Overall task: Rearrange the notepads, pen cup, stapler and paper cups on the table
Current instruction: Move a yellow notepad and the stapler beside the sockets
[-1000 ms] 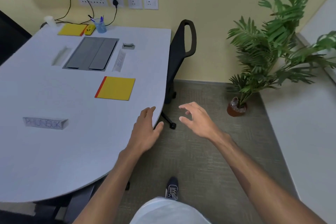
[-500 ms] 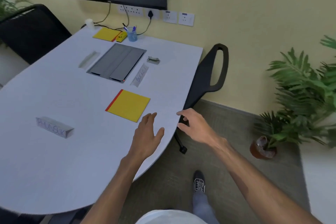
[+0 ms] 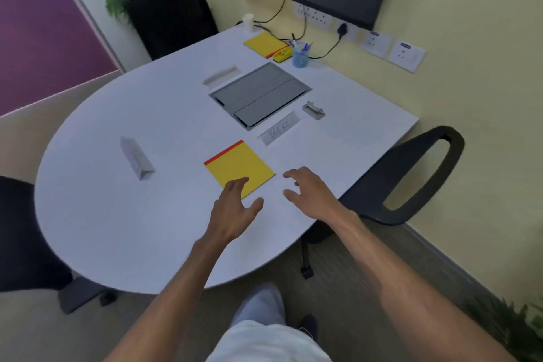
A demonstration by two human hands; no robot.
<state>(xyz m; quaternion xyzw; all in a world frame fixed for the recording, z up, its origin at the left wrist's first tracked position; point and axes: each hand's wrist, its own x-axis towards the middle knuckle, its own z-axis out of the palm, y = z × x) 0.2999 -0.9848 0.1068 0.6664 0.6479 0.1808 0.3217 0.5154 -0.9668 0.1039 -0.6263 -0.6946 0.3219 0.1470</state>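
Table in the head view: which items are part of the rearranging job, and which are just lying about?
Job items:
near yellow notepad
far yellow notepad
blue pen cup
yellow stapler
white paper cup

Just lying about:
grey socket panel
SOCKET label
folded paper tent
small metal clip

A folded paper name card lying on the white table beside the grey floor box reads "SOCKET" in blue handwriting; lettering on the wall sockets is too small to read.
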